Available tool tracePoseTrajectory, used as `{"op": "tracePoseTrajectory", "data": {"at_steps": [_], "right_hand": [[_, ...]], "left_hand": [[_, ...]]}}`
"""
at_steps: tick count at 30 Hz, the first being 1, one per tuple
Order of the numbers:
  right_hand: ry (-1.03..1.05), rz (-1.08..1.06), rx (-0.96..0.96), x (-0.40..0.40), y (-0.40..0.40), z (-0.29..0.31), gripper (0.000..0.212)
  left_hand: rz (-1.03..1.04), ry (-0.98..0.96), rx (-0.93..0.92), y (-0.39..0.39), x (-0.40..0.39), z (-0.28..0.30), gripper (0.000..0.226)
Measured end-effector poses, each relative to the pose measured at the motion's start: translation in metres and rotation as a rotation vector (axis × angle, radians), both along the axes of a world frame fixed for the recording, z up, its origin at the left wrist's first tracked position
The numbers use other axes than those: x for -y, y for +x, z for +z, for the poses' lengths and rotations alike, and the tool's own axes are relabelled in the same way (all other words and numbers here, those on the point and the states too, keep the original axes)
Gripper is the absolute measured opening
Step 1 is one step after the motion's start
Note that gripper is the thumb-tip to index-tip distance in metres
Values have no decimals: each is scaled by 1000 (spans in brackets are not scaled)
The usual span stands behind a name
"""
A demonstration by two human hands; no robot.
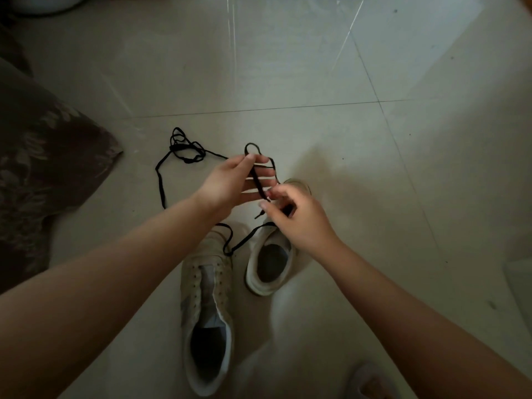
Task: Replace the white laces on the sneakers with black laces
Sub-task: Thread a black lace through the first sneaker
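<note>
Two white sneakers stand on the tiled floor. The left sneaker (205, 306) has empty eyelets and points away from me. The right sneaker (269, 260) is partly under my right hand. A black lace (256, 180) runs across the spread fingers of my left hand (233, 182), held between thumb and fingers, and loops above them. My right hand (290, 217) pinches the same lace lower down, just above the right sneaker. Its tail trails over the left sneaker's toe. A second black lace (184, 151) lies bunched on the floor to the left.
A dark patterned cushion or fabric (43, 168) fills the left edge. The floor (316, 82) is pale tile with grout lines. A blurred light slipper or foot (371, 381) shows at the bottom right. A pale object (518, 280) sits at the right edge.
</note>
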State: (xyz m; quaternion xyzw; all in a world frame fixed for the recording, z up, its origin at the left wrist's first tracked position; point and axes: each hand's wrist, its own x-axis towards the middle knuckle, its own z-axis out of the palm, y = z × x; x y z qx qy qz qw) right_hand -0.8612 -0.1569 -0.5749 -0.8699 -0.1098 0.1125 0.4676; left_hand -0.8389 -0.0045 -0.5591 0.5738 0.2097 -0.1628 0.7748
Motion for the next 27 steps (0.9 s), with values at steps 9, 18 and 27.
{"op": "tracePoseTrajectory", "data": {"at_steps": [9,18,27], "right_hand": [[345,-185,-337,6,22,6,14],[312,-183,-365,11,22,5,18],[-515,116,-5,25,-4,-19,11]], "left_hand": [[-220,235,60,-6,1,0,34],[-287,399,21,-21,4,-17,2],[-32,354,-128,-23,22,-26,20]]}}
